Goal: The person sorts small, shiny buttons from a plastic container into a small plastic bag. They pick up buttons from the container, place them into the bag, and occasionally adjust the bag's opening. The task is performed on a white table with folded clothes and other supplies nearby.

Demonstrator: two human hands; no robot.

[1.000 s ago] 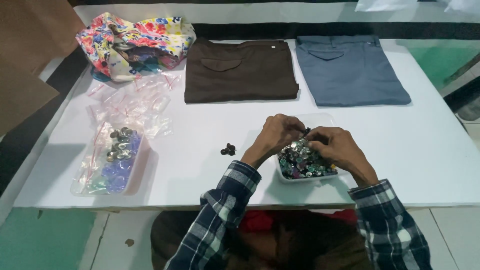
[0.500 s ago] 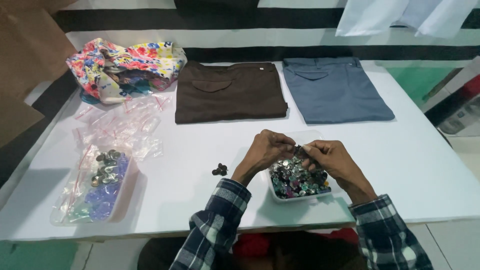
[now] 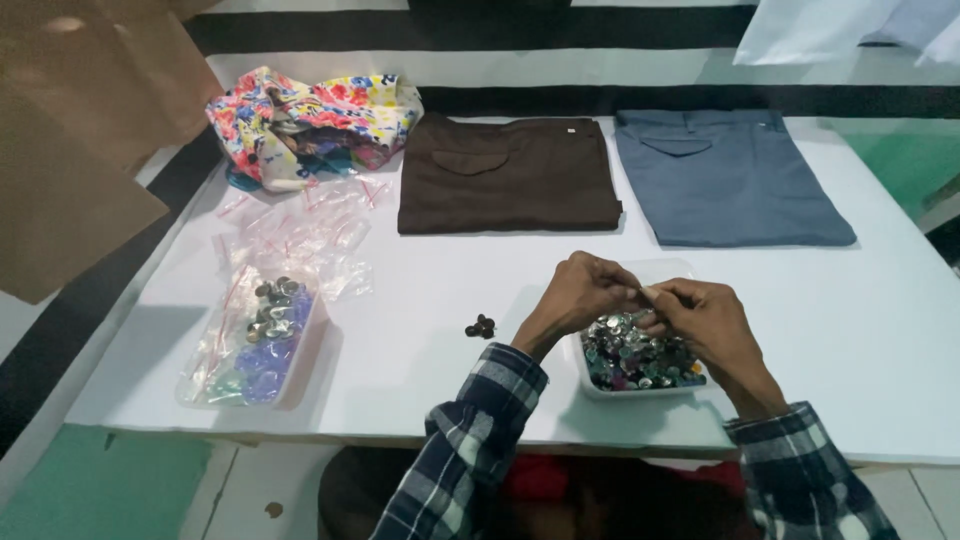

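A: What sits nearest, at the bottom of the frame?

B: Two plaid sleeves rise from the lower edge. Above them the left hand (image 3: 578,295) and the right hand (image 3: 700,315) meet just right of centre, over a white tray (image 3: 600,385) heaped with small shiny metal buttons (image 3: 635,355).

A: And the fingers?

B: On both hands they are drawn together, tips touching between the hands, pinched on something very small. What it is cannot be told; it is too tiny and mostly hidden. The pinch hangs just above the button heap, at the tray's far side.

A: Anything close by on the worktop (image 3: 880,330)?

B: A little cluster of dark buttons (image 3: 480,326) lies just left of the left hand, apart from the tray. Farther left, in the lower left of the frame, a clear plastic tray (image 3: 300,365) holds metal buttons and bluish bits under loose plastic.

A: Going farther back?

B: Above that tray, small clear zip bags (image 3: 300,235) lie scattered in a loose pile. Beyond them, upper left, sits a crumpled floral cloth bag (image 3: 320,115). At the top centre a folded brown garment (image 3: 510,175) lies flat, and just beside it to the right, a folded grey-blue pair of trousers (image 3: 730,180).

A: And at the far left edge?

B: Brown cardboard (image 3: 70,140) fills the upper left corner, overhanging the worktop's side.
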